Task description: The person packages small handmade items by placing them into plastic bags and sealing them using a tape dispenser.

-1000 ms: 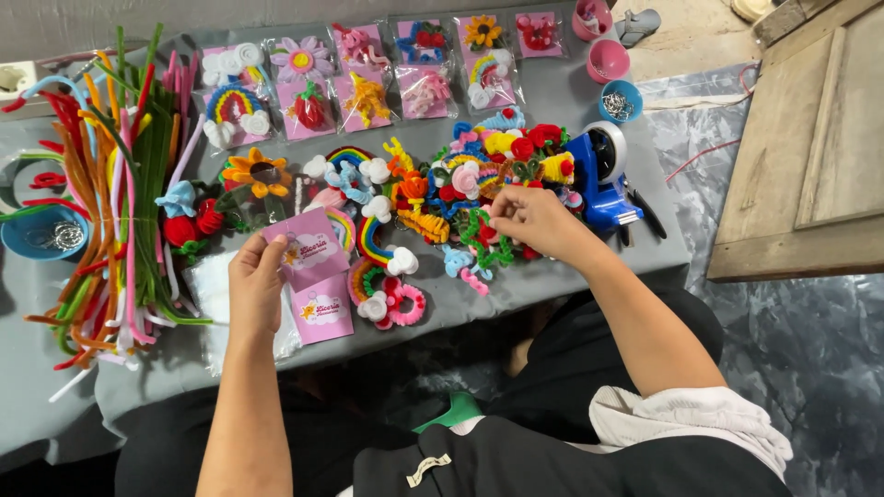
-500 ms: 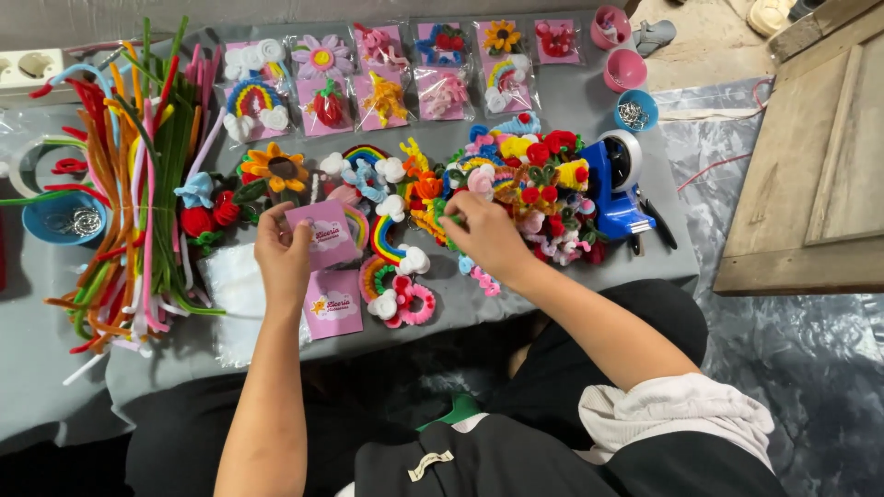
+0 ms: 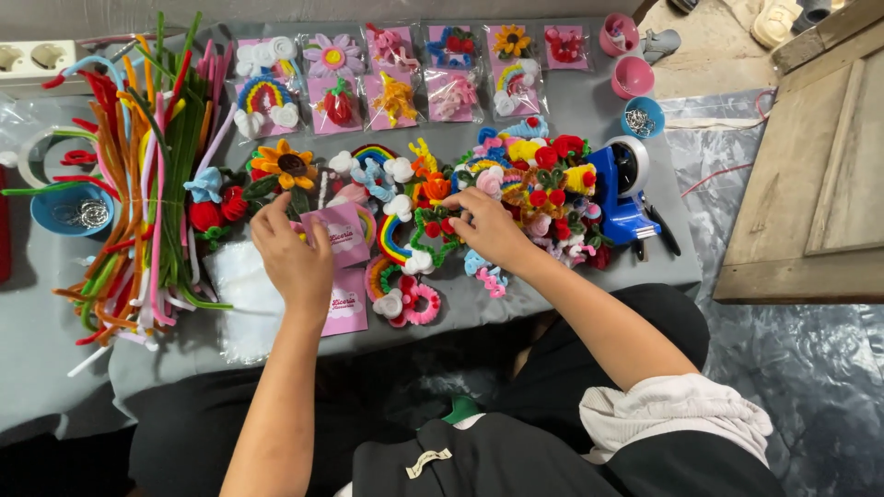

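bundle of pipe cleaners (image 3: 138, 175): long fuzzy stems in many colours, lying lengthwise at the far left of the grey table (image 3: 55, 340), untouched
blue bowl (image 3: 69, 210): sits left of the bundle, with metal rings in it
clear plastic sleeves (image 3: 241, 290): a small heap just below the left hand, near the table's front edge
left hand (image 3: 293, 253): fingers curled and closed, thumb and fingertips pinching the left edge of the pink backing card (image 3: 343, 235), which is held slightly raised over the table
second pink card (image 3: 345, 304): lies flat just below the held one
rainbow piece (image 3: 396, 241): a pipe-cleaner arch with white puff ends, just right of the held card, between the two hands
right hand (image 3: 493, 228): fingers drawn together, tips pinching at a green wreath-like piece with red dots (image 3: 433, 230) at the near edge of the pile of finished ornaments (image 3: 543, 189)
blue tape dispenser (image 3: 624, 193): stands right of the pile, with dark pliers or snips beside it
packed row (image 3: 405, 69): finished ornaments on pink cards in clear bags, lined along the far edge
step in hand: it looks like pairing one ornament with a card, the card ready and the ornament just being picked
next move calls for: lifting the green piece free without dragging neighbours tangled with it, then bringing it squarely over the card while the left hand holds the card steady
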